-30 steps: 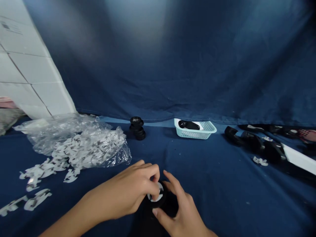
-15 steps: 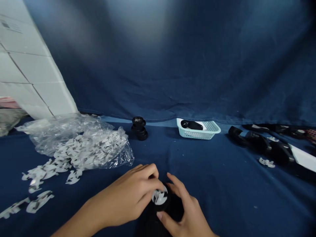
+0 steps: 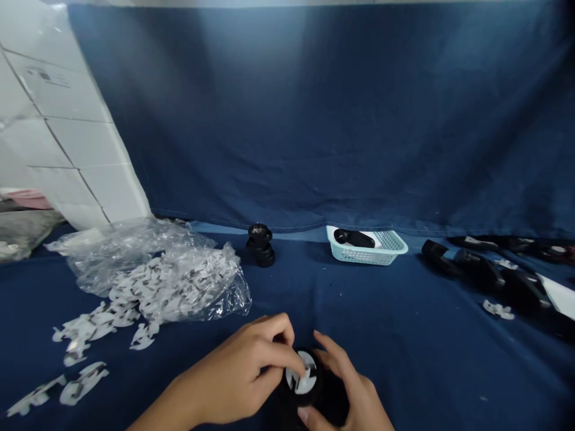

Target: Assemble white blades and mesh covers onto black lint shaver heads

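Note:
A white plastic piece (image 3: pixel 301 381) with dark slots lies in the round end of a black part (image 3: pixel 330 392), low in the middle of the view. My left hand (image 3: pixel 251 371) reaches over from the left, its fingers curled and the index fingertip on the white piece. From the right, my right hand (image 3: pixel 353 389) curves around the black part, thumb at the near side and fingers at the far side. The lower body of the black part is dark and partly hidden by my hands.
Left of my hands, a clear plastic bag (image 3: pixel 135 245) spills many white plastic pieces (image 3: pixel 173 287) onto the blue cloth. Farther back stand stacked black round pieces (image 3: pixel 261 245) and a light-blue basket (image 3: pixel 368 256) holding a black item. Black parts (image 3: pixel 476 269) lie at the right.
The whole view has shifted, so everything appears lower and slightly to the right. My left index finger now reaches farther across the white piece; my right hand stays around the black part.

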A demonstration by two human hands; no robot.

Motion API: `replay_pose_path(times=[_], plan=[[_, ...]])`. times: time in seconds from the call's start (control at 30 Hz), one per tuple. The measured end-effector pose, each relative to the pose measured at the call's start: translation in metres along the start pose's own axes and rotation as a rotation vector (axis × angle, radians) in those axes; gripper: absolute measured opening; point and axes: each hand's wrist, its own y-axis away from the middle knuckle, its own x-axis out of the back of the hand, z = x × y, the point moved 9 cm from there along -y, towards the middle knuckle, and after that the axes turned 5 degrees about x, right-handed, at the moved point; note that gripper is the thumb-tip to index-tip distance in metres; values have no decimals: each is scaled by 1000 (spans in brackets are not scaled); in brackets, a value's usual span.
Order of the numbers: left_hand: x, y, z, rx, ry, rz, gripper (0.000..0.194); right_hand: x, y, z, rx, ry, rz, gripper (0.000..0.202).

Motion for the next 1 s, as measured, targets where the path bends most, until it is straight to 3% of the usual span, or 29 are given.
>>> replay_pose_path(times=[0.2, 0.43, 0.7, 1.0], plan=[[-7, 3, -2, -38, -9, 14, 42, -1, 3, 10, -29, -14, 66, 81], [-6, 5, -13, -45, -12, 99, 35, -3, 5, 12, -74, -50, 49, 78], [-8, 7, -14, -36, -45, 121, 30, -1, 8, 14, -96, -26, 64, 77], [-12, 5, -14, -43, -8, 138, 36, 1, 9, 10, -77, 18, 67, 75]])
